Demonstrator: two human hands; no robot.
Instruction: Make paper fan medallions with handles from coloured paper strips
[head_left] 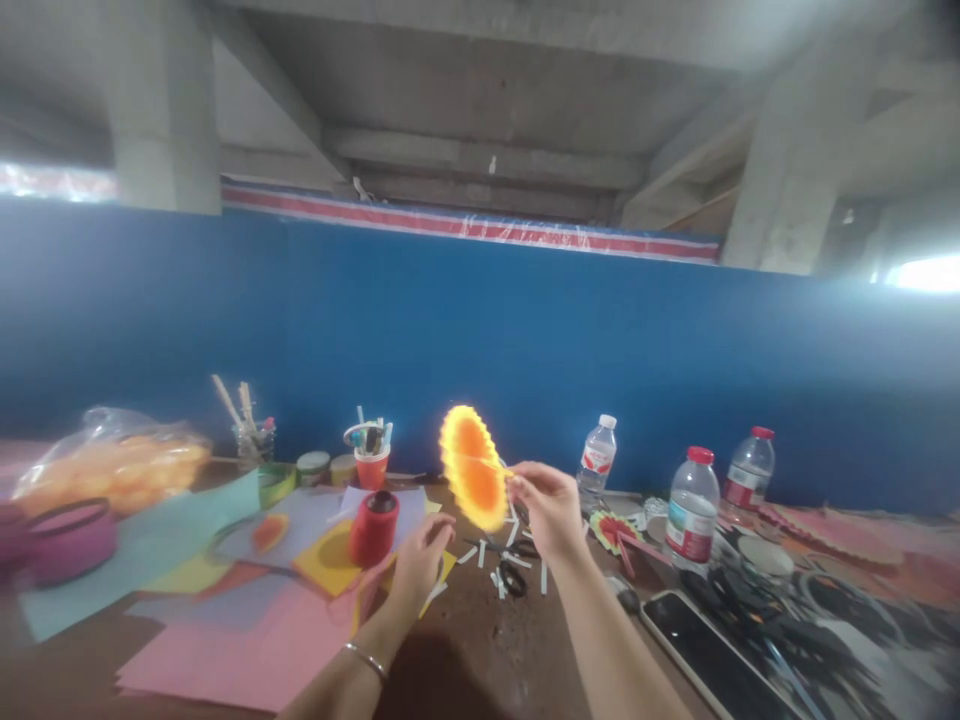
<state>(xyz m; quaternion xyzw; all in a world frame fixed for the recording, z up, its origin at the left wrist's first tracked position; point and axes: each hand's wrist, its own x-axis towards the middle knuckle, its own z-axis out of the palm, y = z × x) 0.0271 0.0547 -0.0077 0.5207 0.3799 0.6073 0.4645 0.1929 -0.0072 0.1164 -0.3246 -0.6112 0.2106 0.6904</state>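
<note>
A glowing orange disc with a scalloped yellow edge (474, 468) is raised above the table, tilted, its face partly toward me. My right hand (546, 500) pinches it at its right side, between thumb and fingers. My left hand (426, 548) is lower and to the left, apart from the disc, its fingers loosely bent; whether anything is between them is hard to make out. Just left of that hand stands a red spool of thread (373, 530), on yellow paper (319, 562). Black-handled scissors (513, 577) and small white paper strips (544, 577) lie beneath the disc.
Coloured paper sheets (217, 645) spread over the left side, with a pink tape roll (73, 545) and a bag of orange pieces (124, 468). Bottles (691, 515), a phone (712, 655), cables and a pinwheel-like paper flower (615, 530) are on the right. A blue partition (480, 330) stands behind.
</note>
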